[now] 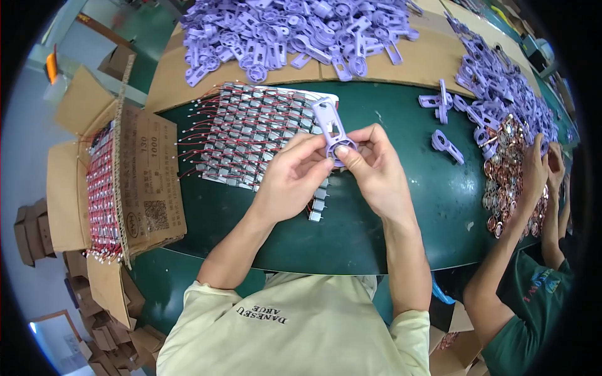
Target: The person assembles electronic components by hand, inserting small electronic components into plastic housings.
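Both hands hold one purple plastic housing above the green table, its long slotted end pointing away from me. My left hand is closed, fingertips gripping the left side of the round end. My right hand is closed on the same part, thumb pressed onto the ring. Whatever may sit inside the ring is covered by the thumb. Behind and left of my hands lie rows of small silver motors with red wires, on a white tray. A short line of motors sticks out below my hands.
A big pile of purple housings covers cardboard at the far side. On the left stands an open carton packed with wired motors. At right, a co-worker's hands are over copper-coloured ring parts. A few loose housings lie nearer.
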The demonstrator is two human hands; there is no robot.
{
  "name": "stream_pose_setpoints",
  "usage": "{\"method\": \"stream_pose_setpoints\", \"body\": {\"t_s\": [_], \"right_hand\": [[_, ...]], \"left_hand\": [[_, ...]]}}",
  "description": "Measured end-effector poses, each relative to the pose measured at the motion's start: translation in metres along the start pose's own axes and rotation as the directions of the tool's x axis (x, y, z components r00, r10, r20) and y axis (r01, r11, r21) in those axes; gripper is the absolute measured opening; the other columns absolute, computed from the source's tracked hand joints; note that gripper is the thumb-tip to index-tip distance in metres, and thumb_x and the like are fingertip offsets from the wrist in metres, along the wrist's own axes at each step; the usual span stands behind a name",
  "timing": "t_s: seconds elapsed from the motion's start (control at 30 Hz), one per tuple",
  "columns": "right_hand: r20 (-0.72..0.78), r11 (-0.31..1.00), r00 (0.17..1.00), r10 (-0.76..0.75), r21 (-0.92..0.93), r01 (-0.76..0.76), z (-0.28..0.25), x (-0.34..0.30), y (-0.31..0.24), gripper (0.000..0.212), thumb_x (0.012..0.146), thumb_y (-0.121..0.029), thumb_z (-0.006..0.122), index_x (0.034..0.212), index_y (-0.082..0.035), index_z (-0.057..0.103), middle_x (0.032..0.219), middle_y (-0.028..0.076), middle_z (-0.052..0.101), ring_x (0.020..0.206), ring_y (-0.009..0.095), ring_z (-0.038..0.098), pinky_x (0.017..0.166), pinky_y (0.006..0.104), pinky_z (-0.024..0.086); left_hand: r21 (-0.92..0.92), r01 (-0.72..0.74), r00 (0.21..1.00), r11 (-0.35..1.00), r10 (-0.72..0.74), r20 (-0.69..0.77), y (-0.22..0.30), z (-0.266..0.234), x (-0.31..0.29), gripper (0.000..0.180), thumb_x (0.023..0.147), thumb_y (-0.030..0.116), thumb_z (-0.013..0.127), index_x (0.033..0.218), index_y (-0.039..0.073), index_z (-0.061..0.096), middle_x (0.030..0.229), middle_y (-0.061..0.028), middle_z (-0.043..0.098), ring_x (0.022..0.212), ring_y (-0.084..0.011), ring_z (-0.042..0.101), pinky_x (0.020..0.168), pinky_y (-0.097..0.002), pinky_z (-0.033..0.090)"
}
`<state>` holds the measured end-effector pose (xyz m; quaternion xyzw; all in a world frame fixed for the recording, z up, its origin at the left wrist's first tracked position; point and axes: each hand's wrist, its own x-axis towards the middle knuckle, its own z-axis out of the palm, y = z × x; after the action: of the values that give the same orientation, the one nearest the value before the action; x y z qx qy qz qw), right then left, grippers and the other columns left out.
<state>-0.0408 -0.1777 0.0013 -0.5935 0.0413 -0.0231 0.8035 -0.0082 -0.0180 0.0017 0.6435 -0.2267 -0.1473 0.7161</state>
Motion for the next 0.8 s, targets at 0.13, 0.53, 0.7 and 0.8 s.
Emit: {"method": "stream_pose_setpoints", "body": {"t_s": [0.13,0.53,0.7,0.8], "right_hand": [[-0.208,0.95,0.978,0.014,-0.304,-0.078,-0.039,0.007,-0.004,0.027,0.086,-0.015,0.072,0.101,0.003,0.058,0.082,0.005,0.064,0.07,0.01,0.058,0.064,0.0251,0.049],[0.116,0.523,0.958,-0.262,-0.817,0.242,-0.01,0.012,0.021,0.013,0.085,-0.014,0.066,0.092,-0.003,0.067,0.087,0.015,0.063,0.083,0.035,0.061,0.076,0.0431,0.05],[0.125,0.48,0.969,-0.212,-0.85,0.215,0.009,0.011,0.025,0.018,0.083,-0.017,0.07,0.095,-0.005,0.067,0.091,0.012,0.064,0.091,0.031,0.059,0.08,0.0412,0.048],[0.15,0.445,0.967,-0.207,-0.865,0.23,0.013,0.016,0.027,0.018,0.082,-0.016,0.071,0.096,-0.005,0.067,0.091,0.011,0.065,0.092,0.03,0.059,0.081,0.0392,0.048]], "left_hand": [[0.294,0.173,0.971,0.94,-0.212,0.106,-0.003,-0.01,0.022,0.041,0.089,0.011,0.065,0.126,-0.003,0.055,0.106,-0.0106,0.059,0.091,-0.0157,0.062,0.077,-0.0271,0.052],[0.927,0.357,0.917,0.115,0.145,-0.371,0.008,-0.115,0.124,0.054,0.078,0.034,0.075,0.115,-0.002,0.058,0.1,-0.0239,0.068,0.101,-0.0379,0.064,0.092,-0.0553,0.042],[0.892,0.227,0.941,0.391,0.149,-0.305,0.038,-0.108,0.09,0.048,0.082,0.025,0.071,0.117,-0.006,0.059,0.101,-0.025,0.066,0.094,-0.0397,0.063,0.082,-0.0411,0.049],[0.618,0.239,0.948,0.749,-0.043,-0.314,0.039,-0.091,0.055,0.041,0.086,0.025,0.069,0.113,-0.005,0.061,0.088,-0.0145,0.066,0.07,-0.021,0.063,0.066,-0.0325,0.051]]}}
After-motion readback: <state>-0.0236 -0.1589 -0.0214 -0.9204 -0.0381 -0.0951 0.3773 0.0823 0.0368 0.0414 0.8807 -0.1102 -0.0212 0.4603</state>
